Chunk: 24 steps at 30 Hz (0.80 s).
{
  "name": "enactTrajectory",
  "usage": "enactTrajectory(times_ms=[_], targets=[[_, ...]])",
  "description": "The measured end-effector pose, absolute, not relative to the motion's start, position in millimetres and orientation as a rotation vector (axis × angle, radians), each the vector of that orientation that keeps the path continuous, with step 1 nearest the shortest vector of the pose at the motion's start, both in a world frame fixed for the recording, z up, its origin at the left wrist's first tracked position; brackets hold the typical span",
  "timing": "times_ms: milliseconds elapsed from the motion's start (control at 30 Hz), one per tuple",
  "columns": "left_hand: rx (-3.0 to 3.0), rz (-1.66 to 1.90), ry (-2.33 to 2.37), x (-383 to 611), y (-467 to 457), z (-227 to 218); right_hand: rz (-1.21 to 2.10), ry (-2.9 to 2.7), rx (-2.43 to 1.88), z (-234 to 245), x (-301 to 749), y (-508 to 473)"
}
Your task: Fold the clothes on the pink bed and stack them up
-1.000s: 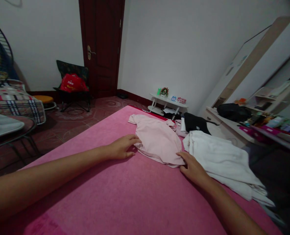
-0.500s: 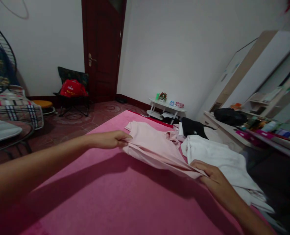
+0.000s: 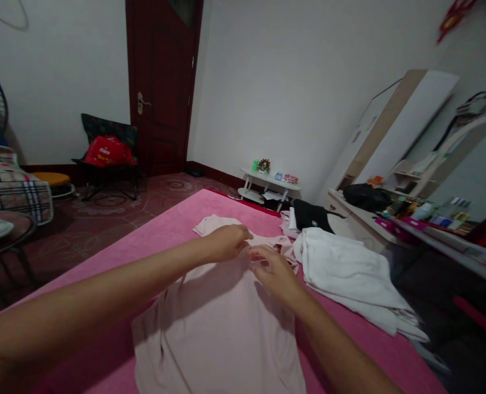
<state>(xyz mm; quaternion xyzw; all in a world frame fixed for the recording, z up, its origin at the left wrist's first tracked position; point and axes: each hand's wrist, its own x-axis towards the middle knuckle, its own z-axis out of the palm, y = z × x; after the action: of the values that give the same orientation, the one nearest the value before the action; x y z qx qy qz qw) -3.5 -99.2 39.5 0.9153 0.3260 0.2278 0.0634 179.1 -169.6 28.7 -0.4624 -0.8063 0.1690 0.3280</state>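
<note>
While pink shirt (image 3: 218,323) lies flat under forearms, left hand (image 3: 226,242), right hand (image 3: 273,269) pinch far edge.

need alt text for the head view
Left hand and right hand sit close together at the far end of a pale pink garment spread on a pink bed cover. A white garment lies to its right, a black garment beyond.

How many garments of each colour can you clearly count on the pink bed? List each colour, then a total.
pale pink garment: 1
white garment: 1
black garment: 1
Total: 3; the pale scraps beside the black one are too unclear to count.
</note>
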Motion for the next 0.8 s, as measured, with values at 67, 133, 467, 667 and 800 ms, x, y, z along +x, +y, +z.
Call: enactTrajectory(times_ms=[67,133,467,667,800], targets=[[2.773,0.671,1.021,20,-84,13,0.173,-2.025,-1.306,-5,182,-141],[2.822,0.572,1.066,33,-77,-17,0.042,-1.946,-1.461,-34,196,-122],[2.975,0.631,1.351,37,-88,-64,-0.047,-1.886,-2.262,-39,270,-78],[2.983,0.694,1.335,38,-86,-67,-0.148,-1.985,-1.951,-32,233,-66],[2.960,0.684,1.208,32,-86,-60,0.048,-2.153,-1.841,-53,223,-70]])
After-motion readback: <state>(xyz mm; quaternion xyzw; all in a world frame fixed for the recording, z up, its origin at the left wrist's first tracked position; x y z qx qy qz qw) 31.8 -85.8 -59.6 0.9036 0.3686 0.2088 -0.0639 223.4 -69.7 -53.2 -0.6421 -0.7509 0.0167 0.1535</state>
